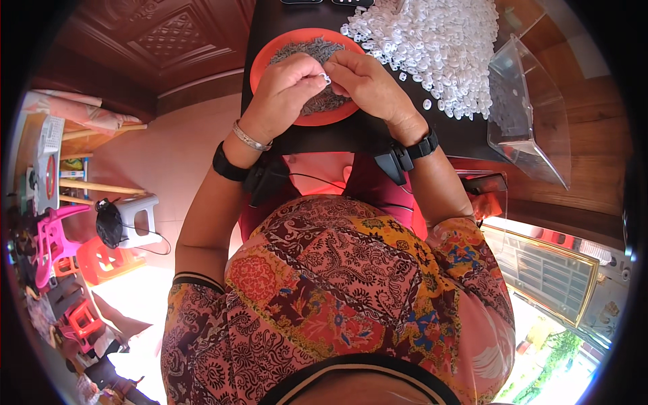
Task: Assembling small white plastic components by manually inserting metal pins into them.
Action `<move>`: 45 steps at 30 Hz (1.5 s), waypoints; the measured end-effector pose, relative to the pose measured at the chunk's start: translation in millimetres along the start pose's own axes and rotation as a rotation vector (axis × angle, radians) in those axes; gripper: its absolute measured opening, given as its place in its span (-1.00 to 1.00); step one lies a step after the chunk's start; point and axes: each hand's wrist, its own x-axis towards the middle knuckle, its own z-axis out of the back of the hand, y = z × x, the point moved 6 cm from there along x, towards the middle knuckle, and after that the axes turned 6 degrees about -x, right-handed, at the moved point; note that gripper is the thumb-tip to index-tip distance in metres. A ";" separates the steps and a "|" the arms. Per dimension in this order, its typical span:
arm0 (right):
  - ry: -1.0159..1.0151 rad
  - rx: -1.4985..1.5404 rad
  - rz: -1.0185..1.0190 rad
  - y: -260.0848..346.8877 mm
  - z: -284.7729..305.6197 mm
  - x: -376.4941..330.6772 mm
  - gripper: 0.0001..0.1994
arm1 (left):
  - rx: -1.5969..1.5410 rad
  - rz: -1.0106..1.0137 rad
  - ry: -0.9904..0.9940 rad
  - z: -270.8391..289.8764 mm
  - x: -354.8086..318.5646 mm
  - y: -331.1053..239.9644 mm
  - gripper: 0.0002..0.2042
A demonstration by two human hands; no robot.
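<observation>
Both my hands meet over an orange-red basin (260,67) heaped with thin grey pieces (324,102), too small to tell whether screws or nails. Between the fingertips of my left hand (287,88) a small white plastic piece (327,79) is pinched. My right hand (368,81) is closed just beside it, thumb and forefinger pressed together near the white piece; what they grip, if anything, is hidden. To the right of the basin, a large pile of small white oval plastic pieces (439,47) with holes covers the dark table (432,138).
A clear plastic bin (523,111) lies at the table's right edge. Dark trays (304,1) sit at the far edge. On the left stand a grey-white stool (138,219) with a black bag (109,223), a pink chair (50,246) and a red stool (101,260).
</observation>
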 end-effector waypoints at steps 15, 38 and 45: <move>-0.147 -0.100 0.159 7.9 -3.0 -3.3 -0.83 | -0.823 0.388 -0.093 -0.7 -9.6 29.5 -0.83; -0.050 0.062 0.037 4.2 -10.1 -6.9 -0.82 | -0.345 0.244 -0.048 -1.6 -14.5 14.3 -0.88; -0.074 0.026 0.139 2.7 -12.5 -5.0 -0.88 | -0.673 0.405 -0.134 0.4 -13.5 27.1 -0.83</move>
